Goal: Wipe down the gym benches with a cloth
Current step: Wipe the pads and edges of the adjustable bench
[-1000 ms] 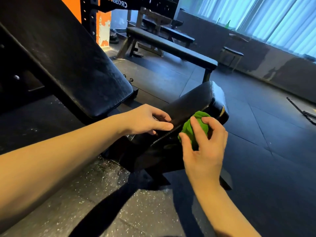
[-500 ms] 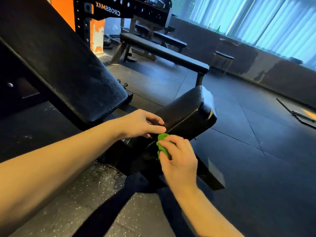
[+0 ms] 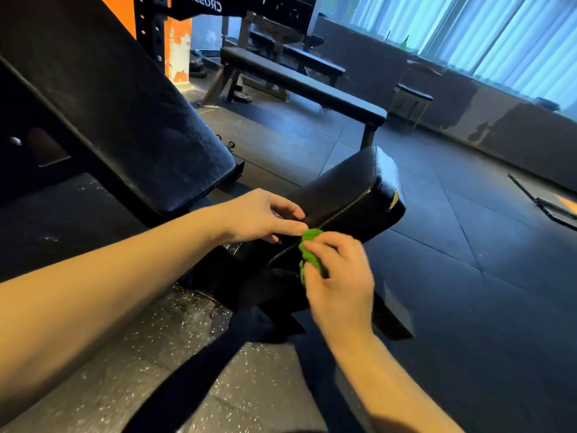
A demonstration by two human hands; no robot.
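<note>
— What's changed?
— The right hand (image 3: 338, 276), bunched round the cloth (image 3: 310, 257), has slid from the seat's (image 3: 352, 189) front corner back along its near edge. It is now just beside the left hand (image 3: 265, 217), which rests on the seat's rear end.
— Meaning?
— That edge looks wiped, so another face probably comes next.

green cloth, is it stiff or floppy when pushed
Probably floppy: the green cloth is scrunched into a wad inside the right hand. Likely light, since curled fingers alone hold it.
</note>
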